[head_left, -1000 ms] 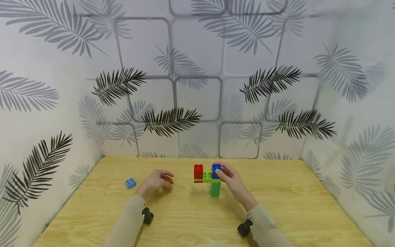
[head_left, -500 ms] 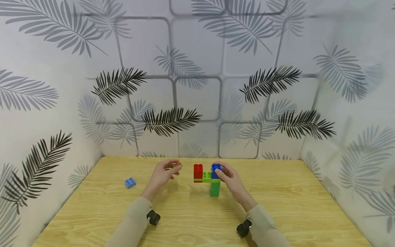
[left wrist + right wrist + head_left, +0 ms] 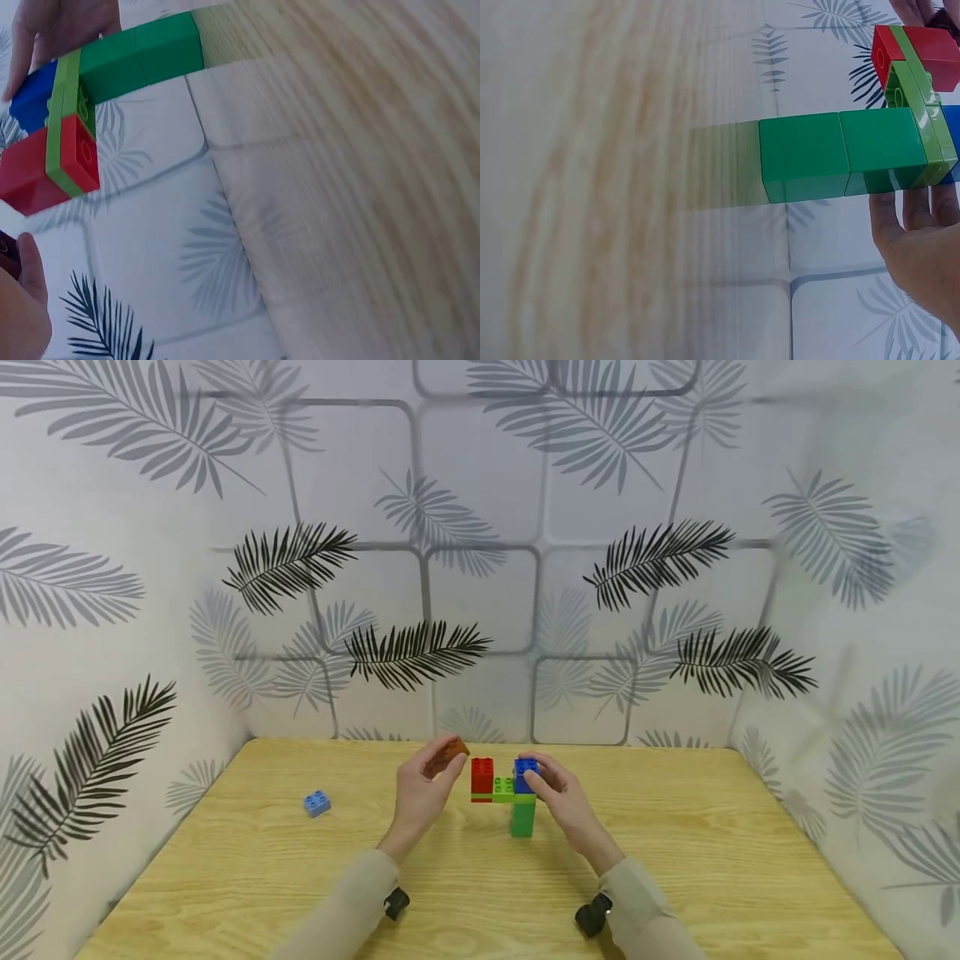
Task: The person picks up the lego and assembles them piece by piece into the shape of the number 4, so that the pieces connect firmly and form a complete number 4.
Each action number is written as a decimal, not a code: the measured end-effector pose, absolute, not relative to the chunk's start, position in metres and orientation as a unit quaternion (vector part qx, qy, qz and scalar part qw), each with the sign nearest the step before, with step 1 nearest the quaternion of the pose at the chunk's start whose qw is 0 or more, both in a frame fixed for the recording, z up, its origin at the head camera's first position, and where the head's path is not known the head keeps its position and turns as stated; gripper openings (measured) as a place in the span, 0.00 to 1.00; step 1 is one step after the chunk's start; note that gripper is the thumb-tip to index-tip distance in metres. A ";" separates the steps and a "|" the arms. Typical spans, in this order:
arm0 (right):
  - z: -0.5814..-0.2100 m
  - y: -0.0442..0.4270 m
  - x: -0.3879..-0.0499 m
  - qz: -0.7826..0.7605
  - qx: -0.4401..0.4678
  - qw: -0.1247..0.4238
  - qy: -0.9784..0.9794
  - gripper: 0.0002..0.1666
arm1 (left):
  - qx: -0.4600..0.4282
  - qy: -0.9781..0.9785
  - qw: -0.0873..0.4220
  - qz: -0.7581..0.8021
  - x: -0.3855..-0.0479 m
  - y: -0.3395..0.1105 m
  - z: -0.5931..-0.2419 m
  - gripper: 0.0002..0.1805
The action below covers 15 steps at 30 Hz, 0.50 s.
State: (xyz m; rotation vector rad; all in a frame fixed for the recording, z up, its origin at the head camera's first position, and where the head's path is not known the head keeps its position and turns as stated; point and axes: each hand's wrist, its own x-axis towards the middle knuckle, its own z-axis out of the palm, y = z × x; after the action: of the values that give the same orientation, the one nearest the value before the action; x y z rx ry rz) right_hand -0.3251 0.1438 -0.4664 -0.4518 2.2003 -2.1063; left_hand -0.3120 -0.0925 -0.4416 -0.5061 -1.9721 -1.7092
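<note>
A toy-brick build stands on the table: two stacked green bricks (image 3: 844, 154) carry light-green pieces (image 3: 503, 789), which reach out to the left. Red bricks (image 3: 482, 778) sit above and below the overhanging left end; a blue brick (image 3: 522, 770) tops the right end over the green column. My right hand (image 3: 567, 803) holds the blue brick, thumb in front and fingers behind. An orange-brown brick (image 3: 452, 750) is pinched in my left hand (image 3: 420, 792), raised just left of the upper red brick and apart from it. Only a dark corner of that brick shows in the left wrist view.
One light-blue brick (image 3: 317, 803) lies at the left of the wooden table (image 3: 660, 827). A wall with a leaf pattern (image 3: 480, 693) rises behind the table and along both sides.
My left hand has lifted the orange-brown brick off the table area and carried it right and upward to beside the red brick. The right hand has stayed on the blue brick.
</note>
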 end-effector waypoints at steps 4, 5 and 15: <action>-0.467 0.143 -0.325 -0.679 -0.145 0.027 0.719 0.26 | -0.216 -0.717 0.263 -0.608 -0.315 -0.083 -0.445 0.21; -0.467 0.143 -0.325 -0.679 -0.145 0.027 0.719 0.26 | -0.221 -0.721 0.266 -0.600 -0.316 -0.081 -0.445 0.21; -0.467 0.145 -0.325 -0.677 -0.150 0.026 0.720 0.26 | -0.272 -0.783 0.252 -0.500 -0.318 -0.065 -0.439 0.24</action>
State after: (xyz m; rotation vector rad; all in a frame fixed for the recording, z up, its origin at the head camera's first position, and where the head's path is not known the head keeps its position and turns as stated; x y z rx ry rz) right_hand -0.3253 0.1447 -0.4675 -0.4648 2.2238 -2.0924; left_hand -0.3179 -0.0648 -0.4393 -0.7404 -2.1294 -1.3596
